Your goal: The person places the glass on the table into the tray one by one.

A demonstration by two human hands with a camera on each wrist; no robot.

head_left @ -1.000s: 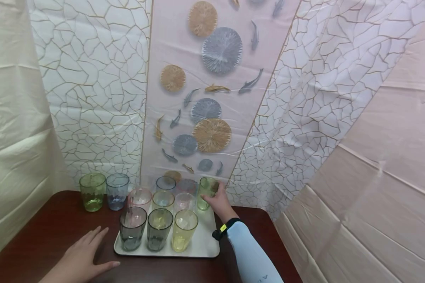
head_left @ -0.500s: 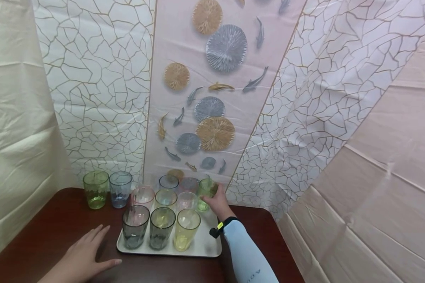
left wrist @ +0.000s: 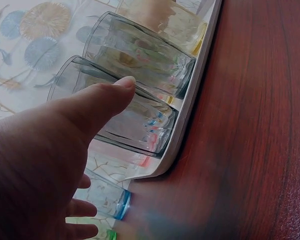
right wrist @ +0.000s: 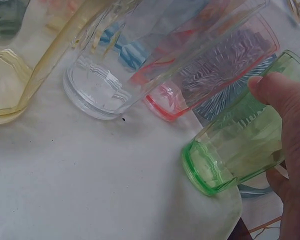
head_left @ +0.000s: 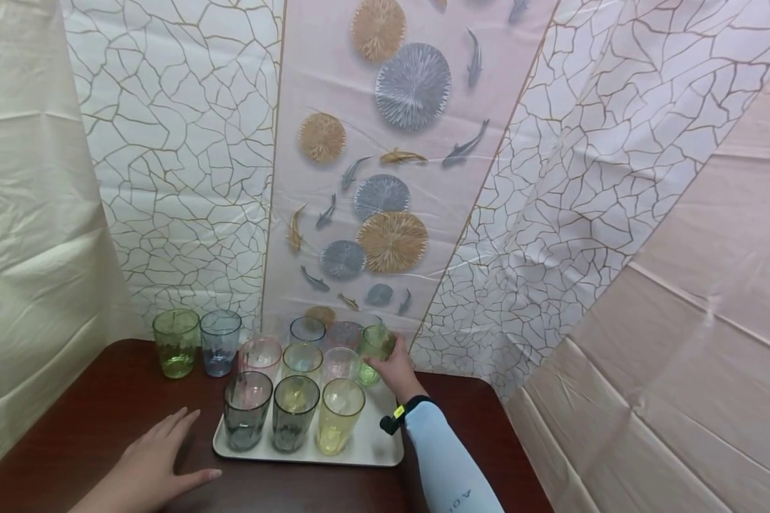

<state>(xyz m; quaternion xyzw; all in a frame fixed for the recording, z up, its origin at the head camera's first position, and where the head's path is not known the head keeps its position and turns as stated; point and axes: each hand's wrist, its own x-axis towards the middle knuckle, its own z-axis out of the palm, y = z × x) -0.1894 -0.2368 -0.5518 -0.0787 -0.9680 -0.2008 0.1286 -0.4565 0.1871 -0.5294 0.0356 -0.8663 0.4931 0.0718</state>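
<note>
My right hand grips a light green glass around its upper part, at the tray's back right corner. Thumb on one side, fingers on the other, the glass tilts in the right wrist view, its base close over the white tray. To its left are a clear glass and a pink-tinted glass. My left hand hovers over the table left of the tray, holding nothing. Its thumb overlaps a dark grey glass in the left wrist view.
A front row on the tray has two grey glasses, one dark grey glass in the middle, and a yellow glass. A green glass and a blue glass stand on the table at left. Patterned cloth hangs behind.
The right hand and its green glass have come slightly down and left relative to the tray. The head view has shifted a little. The left hand keeps nearly the same pose.
</note>
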